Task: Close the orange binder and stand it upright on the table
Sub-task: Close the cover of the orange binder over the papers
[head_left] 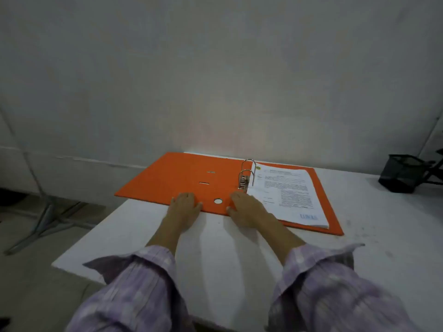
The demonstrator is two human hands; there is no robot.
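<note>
The orange binder (182, 178) lies open and flat on the white table (230, 259), its left cover reaching past the table's left edge. A stack of printed pages (287, 195) sits on its right half, behind the metal ring mechanism (245, 174). My left hand (184, 208) rests palm down on the binder's near edge, left of the round spine hole. My right hand (247, 210) lies flat on the near edge beside the pages. Neither hand grips anything.
A black mesh pen holder (402, 173) lies tipped at the table's far right. A grey wall stands right behind the binder. Metal stand legs (45, 219) cross the floor to the left of the table.
</note>
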